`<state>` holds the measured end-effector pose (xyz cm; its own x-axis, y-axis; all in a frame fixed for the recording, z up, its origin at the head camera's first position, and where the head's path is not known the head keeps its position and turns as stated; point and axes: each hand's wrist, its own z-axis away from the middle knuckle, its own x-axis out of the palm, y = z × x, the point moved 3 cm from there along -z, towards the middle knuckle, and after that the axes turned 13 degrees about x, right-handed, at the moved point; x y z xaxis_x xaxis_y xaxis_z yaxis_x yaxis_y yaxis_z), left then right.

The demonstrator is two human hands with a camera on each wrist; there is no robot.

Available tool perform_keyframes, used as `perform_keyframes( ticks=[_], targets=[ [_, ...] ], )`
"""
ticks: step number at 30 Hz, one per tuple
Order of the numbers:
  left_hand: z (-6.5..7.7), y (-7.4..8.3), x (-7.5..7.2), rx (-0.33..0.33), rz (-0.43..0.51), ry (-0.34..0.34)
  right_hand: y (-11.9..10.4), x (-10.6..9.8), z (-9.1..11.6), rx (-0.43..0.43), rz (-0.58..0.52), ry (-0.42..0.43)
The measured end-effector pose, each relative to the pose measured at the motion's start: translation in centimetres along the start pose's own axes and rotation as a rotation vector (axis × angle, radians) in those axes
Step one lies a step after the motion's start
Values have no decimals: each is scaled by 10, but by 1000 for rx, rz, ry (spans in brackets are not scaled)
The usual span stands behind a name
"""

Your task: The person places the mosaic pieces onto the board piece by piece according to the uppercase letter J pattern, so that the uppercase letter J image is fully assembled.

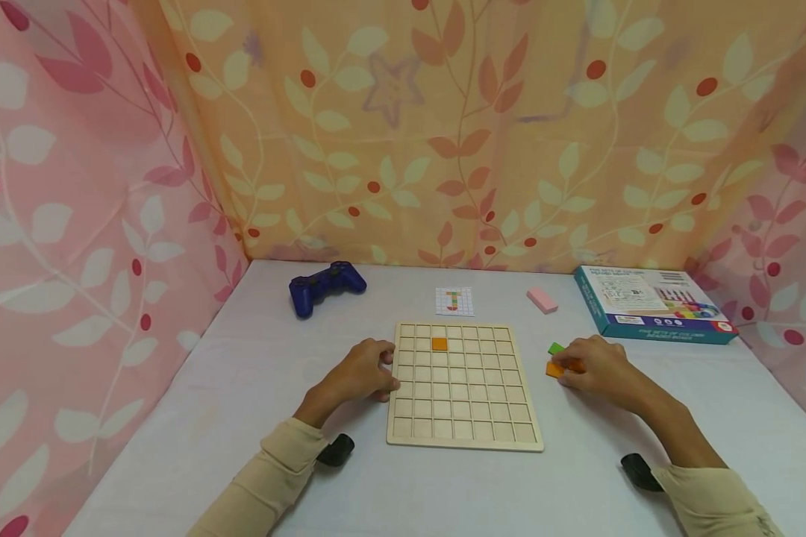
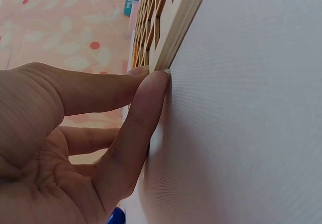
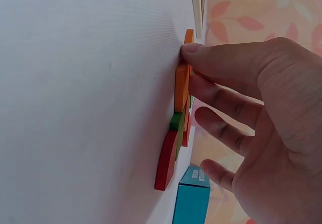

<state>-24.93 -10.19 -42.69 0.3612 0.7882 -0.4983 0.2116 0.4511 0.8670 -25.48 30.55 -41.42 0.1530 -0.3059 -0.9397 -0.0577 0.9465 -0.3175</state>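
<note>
A pale wooden grid board (image 1: 466,388) lies on the white table, with one orange square tile (image 1: 439,344) in a cell near its top. My left hand (image 1: 366,369) is at the board's left edge; in the left wrist view its thumb and a finger pinch that edge (image 2: 173,32). To the right of the board, my right hand (image 1: 594,365) is over a group of small coloured tiles. Its thumb and index finger pinch at an orange tile (image 3: 182,85). Beside it lie green (image 3: 176,122) and red tiles (image 3: 166,161), partly hidden by the hand in the head view.
Behind the board lies a small pattern card (image 1: 454,301) showing coloured cells on a grid. A pink block (image 1: 542,300) is to its right, then a teal-edged box (image 1: 654,304). A blue game controller (image 1: 325,287) sits at the back left. Floral cloth (image 1: 403,134) hangs behind the table.
</note>
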Motion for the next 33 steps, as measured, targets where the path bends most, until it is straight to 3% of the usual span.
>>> perform_keyframes(
  ticks=[24, 33],
  targets=[
    [2, 1, -1, 16, 20, 4, -5, -1, 4, 18, -58, -6],
    [0, 0, 0, 6, 13, 3, -18, 1, -5, -50, -150, 16]
  ],
)
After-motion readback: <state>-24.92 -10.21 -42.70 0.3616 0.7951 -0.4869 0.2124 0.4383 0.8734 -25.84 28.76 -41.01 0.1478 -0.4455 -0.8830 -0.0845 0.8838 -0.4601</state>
